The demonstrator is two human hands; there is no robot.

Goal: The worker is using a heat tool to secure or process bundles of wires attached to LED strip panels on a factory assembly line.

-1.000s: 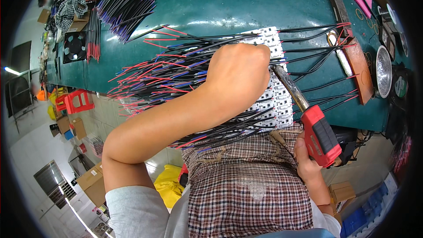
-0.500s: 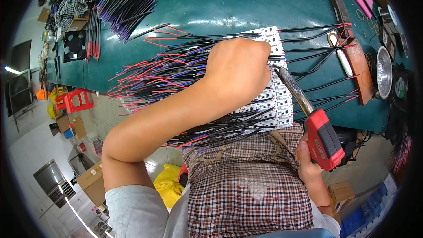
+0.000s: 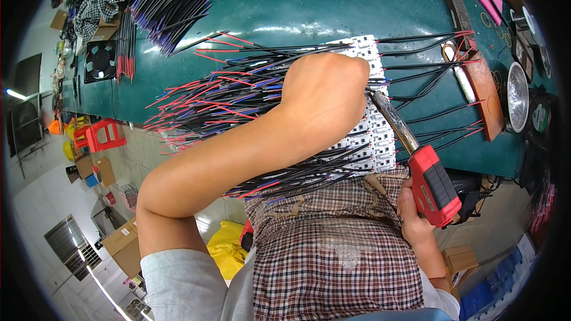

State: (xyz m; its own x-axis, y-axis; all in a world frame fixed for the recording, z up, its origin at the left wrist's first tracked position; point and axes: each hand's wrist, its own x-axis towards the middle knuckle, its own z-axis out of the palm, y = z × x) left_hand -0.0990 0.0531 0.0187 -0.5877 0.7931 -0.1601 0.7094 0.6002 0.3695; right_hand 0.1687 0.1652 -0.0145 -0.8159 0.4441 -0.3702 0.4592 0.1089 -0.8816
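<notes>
Head view: red-tipped black wires (image 3: 238,78) are spread left of the white board panel (image 3: 380,134), which is set on the green table (image 3: 267,6) and over which the left hand (image 3: 327,91) is held curled, fingertips hidden, so its hold cannot be determined. Right of the panel's near end, the red-and-black soldering iron (image 3: 431,181) is gripped by the closed right hand (image 3: 414,217), its tip at the panel; farther right, a brown block (image 3: 488,98) is positioned.

The green worktop (image 3: 333,0) carries white circuit boards (image 3: 381,134) with black wires (image 3: 297,177) at its near edge. Toward the left end sit a black fan (image 3: 100,61), a bundle of red-tipped wires (image 3: 125,50) and a larger purple-tipped heap (image 3: 171,9); a brown block (image 3: 486,98) lies toward the right end.
</notes>
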